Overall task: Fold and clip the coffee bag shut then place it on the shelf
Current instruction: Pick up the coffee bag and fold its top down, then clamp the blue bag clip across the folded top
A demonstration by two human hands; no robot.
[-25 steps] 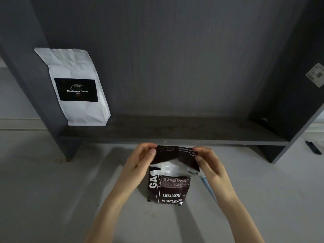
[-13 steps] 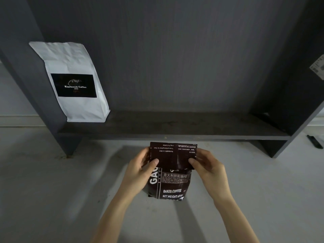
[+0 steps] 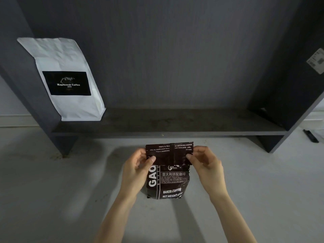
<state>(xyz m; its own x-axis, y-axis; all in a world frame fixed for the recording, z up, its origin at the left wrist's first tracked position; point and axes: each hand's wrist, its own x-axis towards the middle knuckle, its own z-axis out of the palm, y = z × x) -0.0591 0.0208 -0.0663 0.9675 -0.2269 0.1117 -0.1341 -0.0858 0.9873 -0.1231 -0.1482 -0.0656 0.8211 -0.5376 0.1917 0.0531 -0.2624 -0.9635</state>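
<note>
A dark brown coffee bag (image 3: 168,181) with white print stands upright on the pale floor, just in front of the shelf. Its top flap is folded down toward me, and the flap's print reads upside down. My left hand (image 3: 135,170) pinches the flap's left edge, thumb on the front. My right hand (image 3: 204,163) pinches the right edge the same way. The dark grey shelf board (image 3: 175,124) lies low, directly behind the bag. No clip is visible.
A white coffee bag (image 3: 66,79) with a black label leans at the shelf's left end against the side panel. The right side panel (image 3: 287,85) carries a sticker. A small black object (image 3: 311,135) lies on the floor at far right.
One second ago the bag's top was open, showing its silver lining. Both hands have since folded the flap down flat over the front and keep pinching its edges.
</note>
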